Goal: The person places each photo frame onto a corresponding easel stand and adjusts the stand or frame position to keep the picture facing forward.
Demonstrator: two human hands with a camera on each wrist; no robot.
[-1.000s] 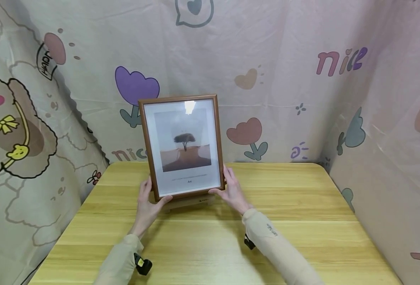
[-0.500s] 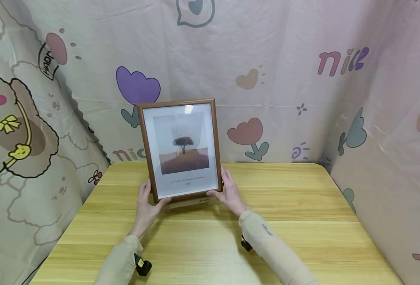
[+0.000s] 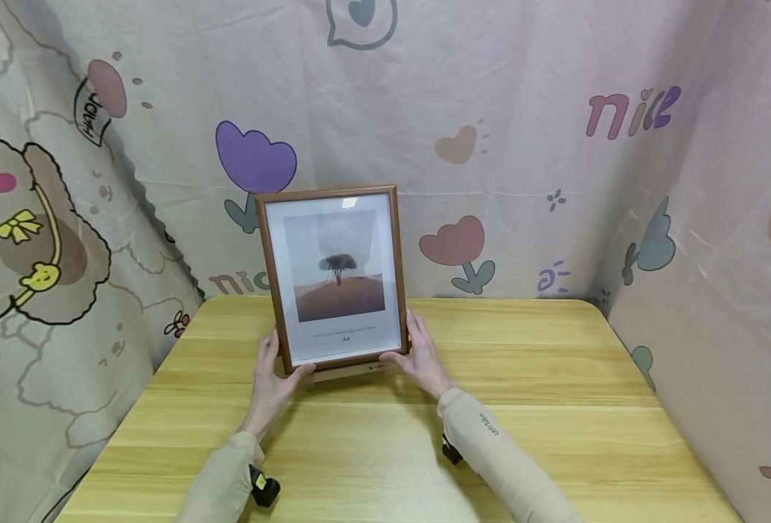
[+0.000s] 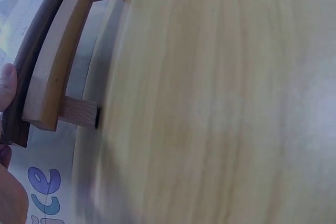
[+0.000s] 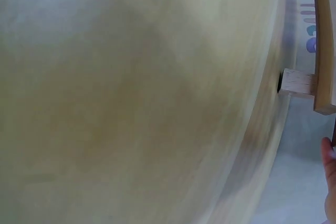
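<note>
A brown picture frame [image 3: 340,272] with a tree print behind its pane stands slightly tilted near the back of the table. Below its lower edge shows a small wooden stand [image 3: 348,373], whose ledge runs right along the dark frame edge [image 4: 39,38] in the left wrist view. My left hand [image 3: 273,383] grips the lower left corner, thumb on the front. At the lower right corner, my right hand [image 3: 424,365] holds on likewise, its thumb over the bottom edge. Short feet [image 5: 297,83] carry the stand. Most of the stand is hidden behind the picture frame.
The light wood table [image 3: 523,363] reaches back to a printed cloth [image 3: 523,87] hanging behind and at both sides. Black wrist cameras [image 3: 266,492] sit under both sleeves.
Over the last second the picture frame has come down slightly, its top edge lower against the cloth. My right hand has shifted a little left with it; my left hand stays nearly in place.
</note>
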